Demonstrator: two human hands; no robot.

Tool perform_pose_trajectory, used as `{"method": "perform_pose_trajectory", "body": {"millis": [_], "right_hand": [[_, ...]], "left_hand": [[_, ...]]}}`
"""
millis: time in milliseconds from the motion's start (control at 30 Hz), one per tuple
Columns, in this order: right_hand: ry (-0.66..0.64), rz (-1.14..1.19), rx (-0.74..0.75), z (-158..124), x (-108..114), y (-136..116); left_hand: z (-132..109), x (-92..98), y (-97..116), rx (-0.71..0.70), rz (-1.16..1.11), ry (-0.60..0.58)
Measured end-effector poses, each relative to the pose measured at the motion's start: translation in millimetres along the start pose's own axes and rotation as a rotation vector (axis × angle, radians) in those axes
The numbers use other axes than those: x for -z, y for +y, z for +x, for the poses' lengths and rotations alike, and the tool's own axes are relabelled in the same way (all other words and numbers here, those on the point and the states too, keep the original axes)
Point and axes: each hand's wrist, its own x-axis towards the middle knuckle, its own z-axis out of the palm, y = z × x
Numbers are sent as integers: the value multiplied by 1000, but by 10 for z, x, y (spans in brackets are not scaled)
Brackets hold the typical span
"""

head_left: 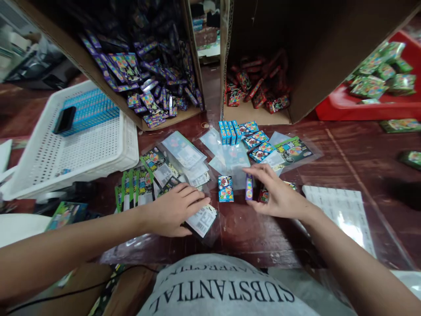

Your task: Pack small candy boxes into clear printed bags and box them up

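My right hand pinches a small purple box standing on its narrow side, thumb at the near end and fingers at the far end. Partly hidden under that palm is a red box. My left hand lies flat over a printed plastic bag with a white barcode label. Between the hands a blue box lies face up on the table. Beyond it, several blue boxes stand in a row, and others lie flat beside them on clear bags.
Two open cartons stand at the back, one with purple boxes, one with red boxes. A white basket with blue boxes and a black phone sits left. Green packs fill a red tray at right. Printed bags lie left.
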Motion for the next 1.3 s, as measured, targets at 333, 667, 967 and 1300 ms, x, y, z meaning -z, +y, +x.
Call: {"method": "perform_pose_trajectory", "body": {"millis": [333, 667, 967, 1300], "right_hand": [[-83, 53, 42, -85, -85, 123], [-154, -223, 98, 147, -310, 157], [-261, 155, 203, 80, -268, -249], [-248, -125, 176, -10, -526, -243]], "left_hand": [[-160, -211, 92, 162, -41, 21], [-222, -322, 274, 341, -142, 187], [-298, -433, 396, 553, -250, 364], [132, -600, 498, 531, -330, 375]]}}
